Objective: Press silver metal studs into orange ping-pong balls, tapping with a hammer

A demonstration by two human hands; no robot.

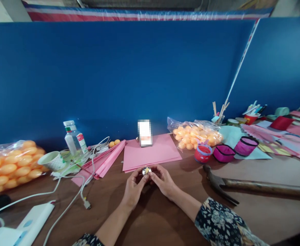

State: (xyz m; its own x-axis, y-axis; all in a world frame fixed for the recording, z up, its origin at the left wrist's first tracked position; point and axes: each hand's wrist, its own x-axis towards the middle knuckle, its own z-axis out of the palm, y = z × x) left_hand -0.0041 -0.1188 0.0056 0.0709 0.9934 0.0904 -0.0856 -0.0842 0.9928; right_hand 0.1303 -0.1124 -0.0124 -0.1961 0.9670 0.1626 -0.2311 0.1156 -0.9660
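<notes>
The left hand [134, 184] and right hand [164, 180] pinch a small shiny object [146, 170] over the surface [175, 222]; it seems light, perhaps slippery, best held by its sides.

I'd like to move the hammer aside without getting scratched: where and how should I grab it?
Probably best by the wooden handle, a little behind the metal head, from above, with the right hand, once free of the small shiny piece. The handle is long, slim and lies sideways, while the curved claw points toward the near side, so keep clear of it.
</notes>
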